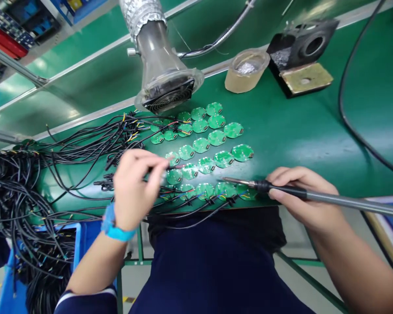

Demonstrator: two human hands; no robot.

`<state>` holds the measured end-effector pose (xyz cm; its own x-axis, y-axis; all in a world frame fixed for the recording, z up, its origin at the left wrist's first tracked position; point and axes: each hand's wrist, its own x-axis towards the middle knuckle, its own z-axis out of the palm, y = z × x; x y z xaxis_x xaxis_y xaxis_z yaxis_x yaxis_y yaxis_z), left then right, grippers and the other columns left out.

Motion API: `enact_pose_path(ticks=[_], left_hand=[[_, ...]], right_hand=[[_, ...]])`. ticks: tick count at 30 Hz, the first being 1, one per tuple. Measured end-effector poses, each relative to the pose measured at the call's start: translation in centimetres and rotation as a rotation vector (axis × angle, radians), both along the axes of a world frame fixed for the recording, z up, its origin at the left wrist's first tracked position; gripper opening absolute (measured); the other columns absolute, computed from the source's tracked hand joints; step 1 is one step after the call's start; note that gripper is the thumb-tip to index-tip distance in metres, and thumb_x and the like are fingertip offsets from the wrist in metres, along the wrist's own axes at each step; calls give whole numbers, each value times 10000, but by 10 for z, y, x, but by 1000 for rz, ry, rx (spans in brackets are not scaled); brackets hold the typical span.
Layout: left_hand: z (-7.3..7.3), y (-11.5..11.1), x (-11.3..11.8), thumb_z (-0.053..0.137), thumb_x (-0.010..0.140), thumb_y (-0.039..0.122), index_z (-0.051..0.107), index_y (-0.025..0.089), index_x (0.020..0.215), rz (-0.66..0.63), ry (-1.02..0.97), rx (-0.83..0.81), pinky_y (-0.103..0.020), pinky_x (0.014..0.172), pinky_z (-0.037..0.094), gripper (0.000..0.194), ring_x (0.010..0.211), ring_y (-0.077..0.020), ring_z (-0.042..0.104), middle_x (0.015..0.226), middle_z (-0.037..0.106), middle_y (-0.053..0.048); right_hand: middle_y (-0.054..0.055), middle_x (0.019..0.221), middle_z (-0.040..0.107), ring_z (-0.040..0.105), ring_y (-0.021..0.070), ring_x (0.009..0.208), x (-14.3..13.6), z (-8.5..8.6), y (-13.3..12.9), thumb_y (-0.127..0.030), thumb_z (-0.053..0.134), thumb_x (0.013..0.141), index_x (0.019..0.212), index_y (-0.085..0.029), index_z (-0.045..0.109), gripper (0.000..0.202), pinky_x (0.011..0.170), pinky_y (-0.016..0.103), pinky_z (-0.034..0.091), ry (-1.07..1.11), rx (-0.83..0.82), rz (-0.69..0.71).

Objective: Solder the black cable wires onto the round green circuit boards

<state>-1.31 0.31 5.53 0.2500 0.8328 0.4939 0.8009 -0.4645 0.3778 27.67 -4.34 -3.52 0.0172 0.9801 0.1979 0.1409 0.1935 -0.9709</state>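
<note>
left fingers pinch a thin wire; the soldering iron gripped by right fingers, if dipped, could scorch circuit boards beyond them.

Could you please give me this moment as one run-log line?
left hand: pinching dark wire; right hand: holding soldering iron, tip near green boards; black cables: massed at left; fan hood: beyond boards

The scene is bright and evenly lit. Pale sheen spreads over the table around the boards, and whitish glare streaks the far left panels. The foil glints. A soft shadow lies near the right cable. The left hand looks slightly blurred (fine wires too), and edges stretch.
</note>
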Motion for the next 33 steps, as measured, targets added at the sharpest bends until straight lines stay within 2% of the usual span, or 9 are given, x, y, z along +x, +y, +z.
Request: enact_pose_path(ticks=[2,4,7,9,18,26,30,33], left_hand=[[-12,-16,23,596,844,168,628,175,816,-131,12,-177,-312,747,492,43,813,-151,564,814,596,-36],[-31,-27,41,568,852,157,613,156,773,-222,-10,-303,-309,718,496,91,784,-155,553,789,582,-50],[-55,-32,53,537,862,161,595,143,736,-238,-28,-358,-322,710,491,140,769,-166,540,773,569,-62],[-62,-31,54,526,867,164,594,140,738,-233,-34,-360,-328,717,486,148,773,-170,537,773,571,-66],[-64,-32,53,507,881,181,584,147,750,-219,-26,-330,-323,707,477,156,758,-166,537,768,579,-65],[-67,-33,53,517,876,167,583,125,744,-215,5,-283,-319,693,473,154,743,-169,535,755,578,-72],[-68,-34,53,506,882,172,581,136,751,-216,14,-290,-316,696,471,156,748,-168,532,763,574,-67],[-68,-34,53,494,889,179,576,147,753,-212,16,-298,-316,701,471,162,753,-167,530,765,570,-62]], right_hand=[[12,662,559,540,152,597,0,4,4,-262,673,723,729,-227,553,124,496,268,453,10,-10,56],[8,637,550,524,140,571,0,6,7,-285,664,731,712,-219,545,138,491,260,450,14,-22,111],[8,640,554,526,131,567,0,6,10,-312,664,730,698,-208,543,163,492,246,449,-9,-46,143],[6,660,560,529,126,574,1,3,10,-308,665,729,709,-206,546,158,497,238,446,-38,-52,150],[0,680,576,547,136,601,1,-1,8,-318,640,741,740,-218,551,133,509,239,436,-205,-35,174],[-16,685,572,546,118,596,-1,0,8,-247,635,749,761,-228,549,88,511,220,442,-179,36,173],[-13,688,573,541,112,587,-1,0,9,-237,636,747,766,-228,554,85,495,209,436,-172,37,194],[-11,696,572,538,110,593,0,0,8,-225,645,743,764,-227,557,91,497,205,435,-116,18,161]])
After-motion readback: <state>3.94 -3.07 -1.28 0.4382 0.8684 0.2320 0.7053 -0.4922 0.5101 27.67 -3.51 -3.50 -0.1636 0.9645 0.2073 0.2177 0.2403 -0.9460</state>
